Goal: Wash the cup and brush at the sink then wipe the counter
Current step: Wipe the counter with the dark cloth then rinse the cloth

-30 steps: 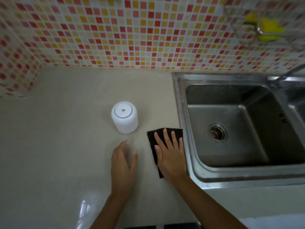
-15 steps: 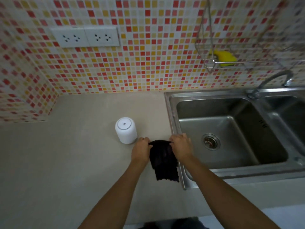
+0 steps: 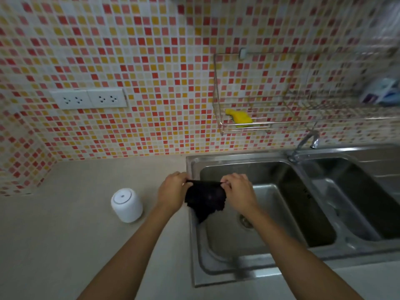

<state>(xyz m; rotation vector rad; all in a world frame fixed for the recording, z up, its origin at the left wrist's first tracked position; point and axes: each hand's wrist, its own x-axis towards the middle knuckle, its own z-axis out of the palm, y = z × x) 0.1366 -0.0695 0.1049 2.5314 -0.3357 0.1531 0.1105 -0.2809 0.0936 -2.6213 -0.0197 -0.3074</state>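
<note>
A black cloth (image 3: 204, 198) hangs in the air over the left edge of the steel sink (image 3: 216, 265). My left hand (image 3: 173, 191) pinches its upper left corner and my right hand (image 3: 238, 191) pinches its upper right corner, stretching the top edge between them. A white cup (image 3: 126, 205) stands upside down on the beige counter (image 3: 65, 245), a short way left of my left hand and apart from it. No brush is visible.
The sink has two basins with a drain (image 3: 245, 221) in the left one and a tap (image 3: 305, 144) at the back between them. A wire rack (image 3: 281, 124) on the tiled wall holds a yellow sponge (image 3: 239, 118). Wall sockets (image 3: 88, 98) sit above the counter.
The cloth lay flat on the counter under my right hand; both hands picked it up by its top corners and carried it right, over the sink's edge. The view tilted up.
</note>
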